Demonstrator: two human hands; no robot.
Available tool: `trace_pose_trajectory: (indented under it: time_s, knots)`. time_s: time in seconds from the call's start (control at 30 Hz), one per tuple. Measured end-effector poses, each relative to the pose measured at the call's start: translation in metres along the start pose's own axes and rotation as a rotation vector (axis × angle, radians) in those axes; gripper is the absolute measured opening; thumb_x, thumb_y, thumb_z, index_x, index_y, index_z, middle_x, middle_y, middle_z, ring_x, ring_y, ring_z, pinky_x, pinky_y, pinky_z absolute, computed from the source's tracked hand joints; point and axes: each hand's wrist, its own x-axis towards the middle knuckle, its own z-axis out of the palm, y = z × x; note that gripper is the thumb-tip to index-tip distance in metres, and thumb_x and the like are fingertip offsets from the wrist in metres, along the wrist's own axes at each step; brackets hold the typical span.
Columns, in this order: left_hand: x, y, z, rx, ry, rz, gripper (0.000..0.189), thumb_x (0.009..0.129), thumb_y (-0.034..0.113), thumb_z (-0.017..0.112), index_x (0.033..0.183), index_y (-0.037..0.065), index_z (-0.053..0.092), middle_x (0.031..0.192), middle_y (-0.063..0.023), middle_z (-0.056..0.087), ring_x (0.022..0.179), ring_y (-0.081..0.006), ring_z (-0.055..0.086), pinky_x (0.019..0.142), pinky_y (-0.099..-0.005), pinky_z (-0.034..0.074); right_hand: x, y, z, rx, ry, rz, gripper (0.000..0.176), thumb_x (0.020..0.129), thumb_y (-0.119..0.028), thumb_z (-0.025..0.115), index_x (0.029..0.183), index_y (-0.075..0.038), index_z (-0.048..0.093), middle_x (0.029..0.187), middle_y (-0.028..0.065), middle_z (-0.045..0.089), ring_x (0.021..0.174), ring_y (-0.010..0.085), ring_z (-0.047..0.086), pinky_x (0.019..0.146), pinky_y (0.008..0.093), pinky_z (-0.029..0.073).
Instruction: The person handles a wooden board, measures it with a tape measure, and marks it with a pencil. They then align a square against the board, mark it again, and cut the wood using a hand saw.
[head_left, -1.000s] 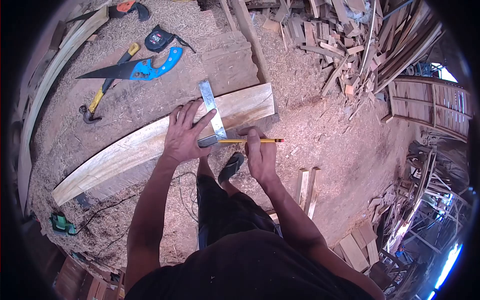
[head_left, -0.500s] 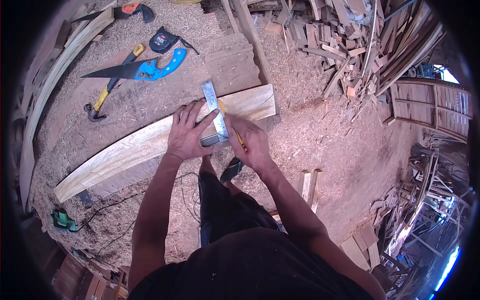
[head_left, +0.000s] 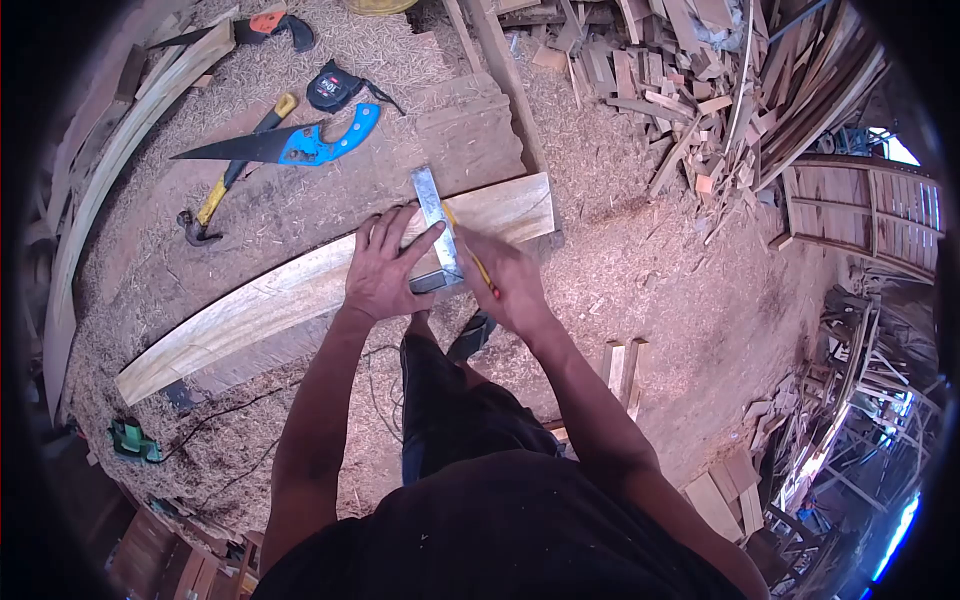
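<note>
A long, pale, curved board [head_left: 250,304] lies on a rough work surface. My left hand [head_left: 383,265] rests on the board with fingers spread, index finger on the metal blade and thumb by the stock of a try square [head_left: 428,192]. The square lies across the board, its stock along the near edge. In my right hand [head_left: 503,283] is a yellow pencil [head_left: 484,270] with a red end, held along the right side of the blade. The hand hides part of the pencil; its tip is too small to make out.
Beyond the board lie a blue-handled handsaw [head_left: 325,147] across a hammer [head_left: 215,198], and a tape measure [head_left: 333,88]. A green power tool [head_left: 132,440] with a cord sits at left. Offcuts [head_left: 670,95] are heaped at upper right. Shavings cover the ground.
The whole view has shifted a little, so things appear slightly further right and down. Both hands keep their hold; the right hand with the pencil has moved only slightly along the blade.
</note>
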Motion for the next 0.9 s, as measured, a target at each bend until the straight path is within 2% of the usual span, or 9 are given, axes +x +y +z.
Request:
trace_pose_trajectory:
  time_s: [0.07, 0.13, 0.23, 0.37, 0.4, 0.53, 0.6, 0.73, 0.9]
  knots:
    - [0.0, 0.001, 0.0, -0.011, 0.005, 0.002, 0.105, 0.065, 0.06, 0.092, 0.157, 0.024, 0.058, 0.163, -0.0191, 0.043, 0.151, -0.04, 0.041, 0.124, -0.0618, 0.03, -0.027, -0.008, -0.017, -0.068, -0.091, -0.015, 0.035, 0.103, -0.019, 0.067, 0.135, -0.005, 0.07, 0.11, 0.0221, 0.077, 0.103, 0.0406, 0.074, 0.087, 0.0486, 0.061]
    - [0.001, 0.0, -0.003, -0.029, 0.031, 0.012, 0.103, 0.068, 0.062, 0.091, 0.157, 0.022, 0.059, 0.16, -0.0221, 0.045, 0.149, -0.0425, 0.044, 0.123, -0.063, 0.032, -0.043, -0.033, -0.051, -0.195, -0.507, 0.23, 0.034, 0.103, -0.019, 0.068, 0.133, -0.005, 0.07, 0.109, 0.024, 0.076, 0.1, 0.039, 0.075, 0.084, 0.0484, 0.061]
    - [0.0, -0.001, -0.001, -0.044, 0.061, 0.019, 0.1, 0.07, 0.063, 0.09, 0.155, 0.021, 0.061, 0.161, -0.0223, 0.045, 0.149, -0.0426, 0.044, 0.123, -0.0632, 0.031, -0.07, -0.041, -0.066, 0.077, -0.512, 0.277, 0.037, 0.104, -0.022, 0.068, 0.136, -0.004, 0.069, 0.112, 0.0208, 0.077, 0.085, 0.0339, 0.076, 0.074, 0.0466, 0.061]
    - [-0.01, 0.008, -0.002, -0.002, 0.03, -0.032, 0.085, 0.079, 0.058, 0.086, 0.153, 0.021, 0.063, 0.165, -0.0211, 0.044, 0.151, -0.0406, 0.043, 0.125, -0.0662, 0.028, -0.032, -0.097, -0.114, 0.76, -0.175, 0.452, 0.058, 0.105, -0.033, 0.067, 0.149, 0.005, 0.06, 0.119, 0.018, 0.074, 0.066, 0.0188, 0.066, 0.06, 0.0342, 0.054]
    - [-0.016, 0.014, -0.015, -0.001, 0.003, -0.017, 0.066, 0.087, 0.039, 0.083, 0.148, 0.017, 0.067, 0.159, -0.0187, 0.05, 0.146, -0.0392, 0.048, 0.123, -0.0633, 0.034, -0.019, -0.11, -0.132, 0.995, -0.104, 0.502, 0.066, 0.106, -0.036, 0.066, 0.153, 0.009, 0.055, 0.121, 0.0181, 0.073, 0.064, 0.0139, 0.061, 0.057, 0.0291, 0.051]
    - [-0.04, -0.002, -0.06, -0.157, 0.258, -0.284, 0.039, 0.099, 0.012, 0.069, 0.138, 0.008, 0.071, 0.135, -0.0156, 0.065, 0.126, -0.036, 0.061, 0.109, -0.0492, 0.048, 0.023, -0.153, -0.164, 1.198, 0.173, 0.231, 0.073, 0.11, -0.03, 0.054, 0.165, 0.012, 0.032, 0.129, 0.0304, 0.069, 0.066, 0.018, 0.065, 0.053, 0.0259, 0.05]
    - [-0.034, -0.035, -0.102, -0.437, 0.509, -0.576, 0.034, 0.108, 0.019, 0.064, 0.137, 0.003, 0.07, 0.125, -0.0167, 0.069, 0.118, -0.0299, 0.065, 0.106, -0.0422, 0.049, 0.042, -0.165, -0.165, 1.353, 0.215, 0.019, 0.069, 0.109, -0.023, 0.055, 0.166, 0.007, 0.029, 0.125, 0.0279, 0.072, 0.07, 0.0222, 0.071, 0.056, 0.0299, 0.055]
    - [-0.011, -0.165, -0.172, -0.827, 0.887, -1.041, 0.03, 0.114, 0.032, 0.056, 0.102, 0.006, 0.062, 0.083, -0.0034, 0.06, 0.076, -0.0113, 0.053, 0.07, -0.0303, 0.043, 0.085, -0.19, -0.182, 1.77, 0.053, -0.149, 0.03, 0.107, -0.017, 0.065, 0.134, -0.006, 0.059, 0.095, 0.009, 0.082, 0.064, 0.0215, 0.073, 0.066, 0.0374, 0.055]
    - [-0.001, -0.371, -0.173, -0.731, 0.956, -1.205, 0.027, 0.108, 0.028, 0.065, 0.107, 0.001, 0.068, 0.08, -0.0062, 0.067, 0.065, -0.0159, 0.061, 0.059, -0.0324, 0.049, 0.14, -0.256, -0.141, 1.926, 0.119, -0.233, 0.007, 0.101, -0.015, 0.073, 0.101, -0.009, 0.076, 0.08, 0.006, 0.08, 0.063, 0.0181, 0.071, 0.062, 0.0347, 0.053]
